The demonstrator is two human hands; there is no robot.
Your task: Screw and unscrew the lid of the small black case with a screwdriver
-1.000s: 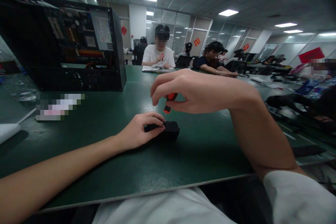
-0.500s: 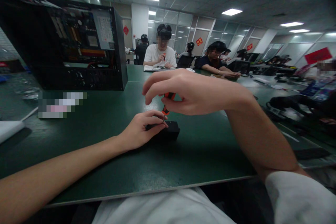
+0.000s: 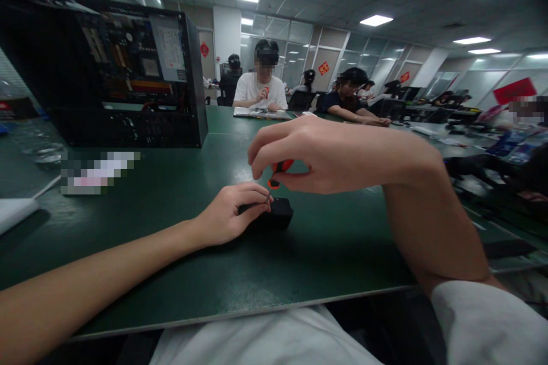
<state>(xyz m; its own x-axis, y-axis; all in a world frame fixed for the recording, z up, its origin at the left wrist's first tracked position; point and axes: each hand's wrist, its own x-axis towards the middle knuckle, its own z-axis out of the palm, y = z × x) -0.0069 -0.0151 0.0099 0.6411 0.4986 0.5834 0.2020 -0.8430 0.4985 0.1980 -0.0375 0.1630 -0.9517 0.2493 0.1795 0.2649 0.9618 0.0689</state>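
A small black box (image 3: 281, 214) lies on the green table, its left part covered by my left hand (image 3: 226, 212). The thumb and fingertips of that hand are pinched around the thin metal shaft of a screwdriver (image 3: 273, 183), just at the box. My right hand (image 3: 319, 154) is bent over from above, with its fingers curled on the screwdriver's orange and black handle. The tool leans, its top tilted to the right. My fingers hide where its tip meets the box.
An open black computer case (image 3: 194, 80) stands at the back left of the green table (image 3: 180, 291). A blurred-out item (image 3: 100, 174) lies in front of it, with a white object (image 3: 19, 211) at the left edge. Across the table a person (image 3: 244, 91) works with a tool.
My right hand has shifted a little to the right and down, and the screwdriver handle leans further right. My left hand and the black box have stayed about where they were.
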